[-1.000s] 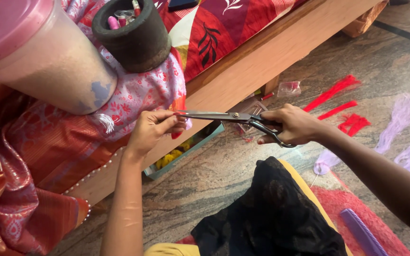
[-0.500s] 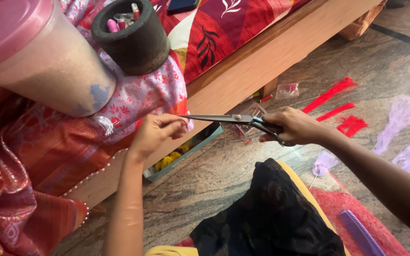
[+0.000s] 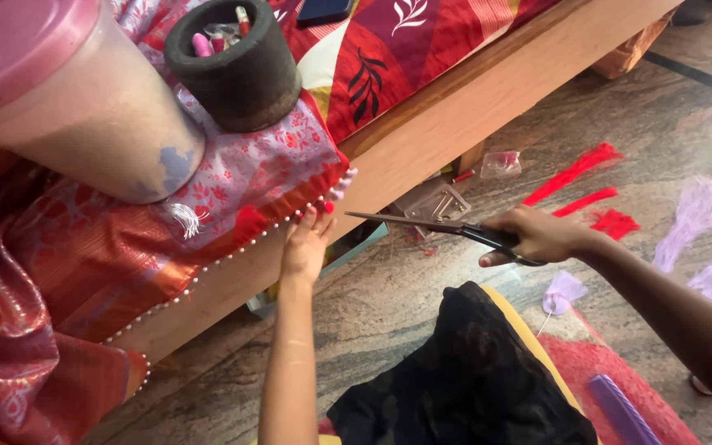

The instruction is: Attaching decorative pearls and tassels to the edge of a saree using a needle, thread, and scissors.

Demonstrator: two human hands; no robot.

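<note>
One scissors (image 3: 455,228), three red thread bundles (image 3: 574,173).

Grey stone floor (image 3: 422,305) runs beside a wooden bed frame (image 3: 488,99).

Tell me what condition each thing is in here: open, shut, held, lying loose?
Scissors: blades shut or nearly so, held in the right hand.
Left hand: fingers on the beaded edge of the draped fabric.
Dark round pot: upright, open-topped, small things inside.
Large pale container: pink lid on.
Red thread bundles: lying loose on the floor.
Lilac thread bundles: lying loose on the floor.
</note>
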